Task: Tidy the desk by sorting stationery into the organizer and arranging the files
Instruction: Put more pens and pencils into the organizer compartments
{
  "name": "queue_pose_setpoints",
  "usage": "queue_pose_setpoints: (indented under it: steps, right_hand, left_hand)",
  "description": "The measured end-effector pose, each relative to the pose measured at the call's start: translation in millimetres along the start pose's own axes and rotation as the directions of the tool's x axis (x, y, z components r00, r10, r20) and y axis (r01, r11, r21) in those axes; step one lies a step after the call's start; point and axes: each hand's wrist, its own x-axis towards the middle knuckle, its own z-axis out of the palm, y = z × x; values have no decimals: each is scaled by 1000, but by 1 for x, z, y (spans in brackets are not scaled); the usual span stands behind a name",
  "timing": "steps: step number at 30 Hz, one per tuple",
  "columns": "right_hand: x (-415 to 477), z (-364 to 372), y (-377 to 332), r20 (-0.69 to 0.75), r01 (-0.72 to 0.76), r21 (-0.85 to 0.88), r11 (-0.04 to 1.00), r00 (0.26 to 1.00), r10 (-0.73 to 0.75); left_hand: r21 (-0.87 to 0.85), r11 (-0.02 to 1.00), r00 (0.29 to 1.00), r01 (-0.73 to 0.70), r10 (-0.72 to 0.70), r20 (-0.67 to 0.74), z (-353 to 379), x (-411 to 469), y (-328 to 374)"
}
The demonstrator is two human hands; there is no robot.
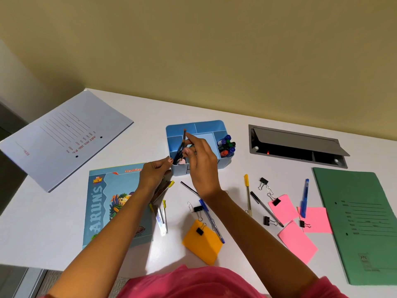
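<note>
1. Desk, white, set against a yellow wall; clock directions taken with 12 toward the wall.
2. Organizer, blue, compartmented, at centre of desk. Markers standing in its 3 o'clock compartment.
3. Right hand, over the organizer, fingers pinched around a dark pencil; pencil tilted, lower end down in the 8 o'clock compartment, upper end leaning toward 12.
4. Left hand, at 8 o'clock of the organizer, fingers curled, fingertips at the organizer's near corner; whether gripping it or merely touching, cannot tell.
5. Pale lilac file, at 10 o'clock on the desk, printed side up.
6. Blue book lettered "ARUN'S", at 7 o'clock, partly under the left forearm.
7. Metal-and-yellow items just at 3 o'clock of the book; kind unclear.
8. Orange note pad, at 6 o'clock, black binder clip on its top edge; blue pen lying across its 3 o'clock side.
9. Yellow-capped pen and black pen, at 4 o'clock of the organizer.
10. Pink notes, three, at 4 o'clock, with binder clips scattered among them; second blue pen resting on one.
11. Green file, at 3 to 4 o'clock edge of the desk.
12. Grey cable hatch, lid raised, at 2 o'clock.
</note>
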Motion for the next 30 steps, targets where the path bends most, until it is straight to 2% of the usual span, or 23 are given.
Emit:
queue_pose_setpoints:
  steps: [4, 8, 12, 15, 16, 18, 23, 25, 30]
  right_hand:
    - [-7, -8, 8, -70, 6, 9, 1000, 998, -6]
    - [-32, -12, 37, -160, 14, -55, 998, 987, -23]
    - [-57, -8, 74, 0, -37, -255, 966, 999, 38]
    - [-69, -9, 93, 118, -171, -368, 914, 967, 228]
    - [-74, -7, 94, 206, -223, -331, 917, 931, 301]
    - [-82, -4, 102, 297, -169, -384, 908, 908, 295]
    - [-88, -6, 108, 314, -102, -557, 824, 893, 322]
    - [-88, -8, 108, 325, -35, -577, 816, 907, 269]
    - [-91, -17, 107, 402, 32, -623, 782, 870, 285]
  left_hand:
    - [13, 1000, 1000, 9, -9, -3, -1, 3, -1]
    - [14, 1000, 1000, 11, -11, 7, 0, 3, -3]
    - [13, 1000, 1000, 6, -6, -3, 0, 1, 0]
    - [32, 999, 1000, -8, 8, -4, 2, 0, 1]
    - [28, 1000, 1000, -6, 6, -3, 2, 0, 0]
    - [20, 1000, 1000, -2, 2, -5, 1, 0, 0]
    - [30, 1000, 1000, -1, 1, -13, 1, 2, -1]
    - [21, 1000, 1000, -2, 2, -6, 1, 2, -2]
    - [0, 1000, 1000, 6, -6, 13, 0, 2, -2]
